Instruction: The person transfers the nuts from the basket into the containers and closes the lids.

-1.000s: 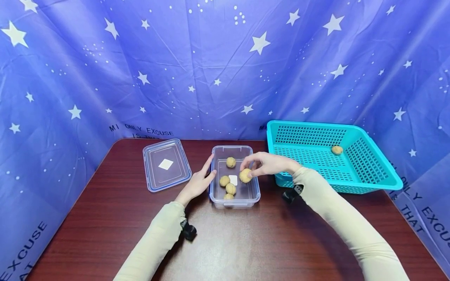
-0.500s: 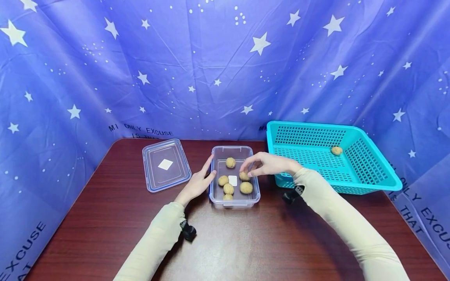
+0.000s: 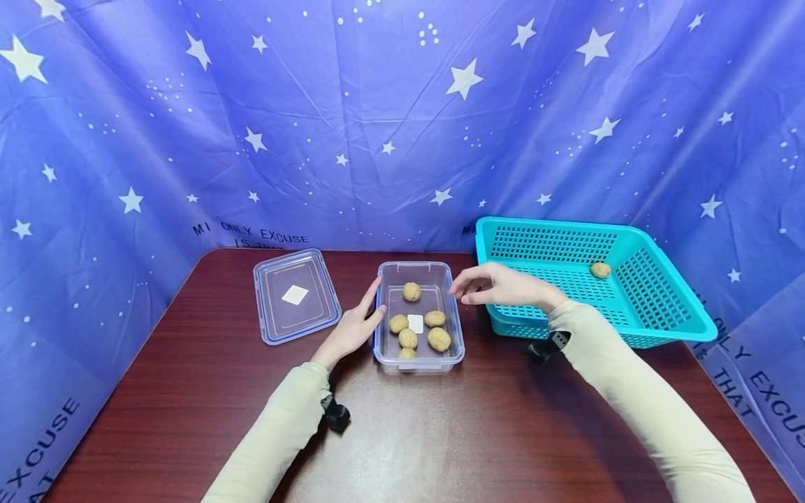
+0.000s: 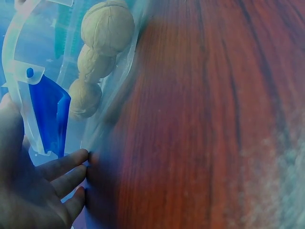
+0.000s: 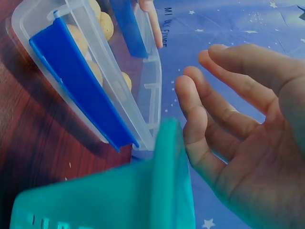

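Note:
Several walnuts [image 3: 434,318] lie inside a clear plastic food box [image 3: 418,362] with blue side clips [image 4: 50,112]. My left hand [image 3: 352,333] rests its straight fingers along the box's left side; in the left wrist view those fingers [image 4: 67,181] touch the wall below the clip. My right hand [image 3: 508,286] is just right of the box, close by the near-left corner of the turquoise basket [image 3: 676,307]. Its fingers [image 5: 209,102] are loosely bent with nothing between them in the right wrist view. One walnut [image 3: 600,270] sits at the basket's right side.
The box's clear lid [image 3: 317,304], with a blue seal and a white label, lies flat to the left on the dark red wooden table [image 3: 402,433]. A blue star-patterned curtain [image 3: 352,126] hangs behind and on both sides.
My right hand has let go of a walnut in the box, then drawn back rightward out of it towards the basket. My left hand has kept its place on the box.

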`<state>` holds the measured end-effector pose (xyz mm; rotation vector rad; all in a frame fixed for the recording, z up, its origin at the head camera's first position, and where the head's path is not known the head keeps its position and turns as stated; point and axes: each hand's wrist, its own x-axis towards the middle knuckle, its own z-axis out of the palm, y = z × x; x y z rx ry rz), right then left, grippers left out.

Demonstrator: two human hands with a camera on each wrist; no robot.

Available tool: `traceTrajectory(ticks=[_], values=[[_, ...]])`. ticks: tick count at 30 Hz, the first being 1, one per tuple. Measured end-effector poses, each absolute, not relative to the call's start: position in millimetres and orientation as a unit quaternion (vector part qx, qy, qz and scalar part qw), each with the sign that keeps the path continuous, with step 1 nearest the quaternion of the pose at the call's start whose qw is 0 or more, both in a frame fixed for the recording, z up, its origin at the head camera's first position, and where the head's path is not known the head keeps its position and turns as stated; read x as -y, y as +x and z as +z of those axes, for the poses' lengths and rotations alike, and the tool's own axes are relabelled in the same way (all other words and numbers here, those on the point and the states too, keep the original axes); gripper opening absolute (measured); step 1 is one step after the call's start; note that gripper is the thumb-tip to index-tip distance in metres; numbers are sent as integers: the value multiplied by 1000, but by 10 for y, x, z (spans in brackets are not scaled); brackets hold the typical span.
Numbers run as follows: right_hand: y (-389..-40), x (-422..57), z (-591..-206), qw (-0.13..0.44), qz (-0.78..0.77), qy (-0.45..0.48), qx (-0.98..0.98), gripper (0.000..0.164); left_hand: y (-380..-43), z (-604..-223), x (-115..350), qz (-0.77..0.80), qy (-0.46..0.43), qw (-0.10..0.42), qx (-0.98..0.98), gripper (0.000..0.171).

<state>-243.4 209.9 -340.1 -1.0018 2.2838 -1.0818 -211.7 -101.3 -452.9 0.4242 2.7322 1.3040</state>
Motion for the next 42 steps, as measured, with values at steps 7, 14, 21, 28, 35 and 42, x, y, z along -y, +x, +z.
traceTrajectory(ticks=[7, 14, 21, 28, 35, 42], values=[[-2432, -2250, -3325, 192, -378, -342, -838, 19, -2117, -4543, 1014, 425, 139, 41, -893, 62], [-2443, -2410, -3304, 194, -377, -319, -848, 20, -2119, -4548, 1019, 428, 139, 40, -892, 62], [-2445, -2591, -3304, 189, -380, -307, -852, 24, -2122, -4559, 1020, 427, 140, 40, -892, 62], [-2444, -2747, -3253, 184, -386, -274, -862, 27, -2122, -4545, 1013, 430, 139, 45, -891, 62], [-2479, -2923, -3261, 175, -394, -243, -869, 27, -2118, -4528, 1009, 429, 141, 42, -891, 63], [-2524, -3111, -3232, 164, -374, -223, -885, 30, -2113, -4512, 1009, 428, 138, 46, -892, 63]])
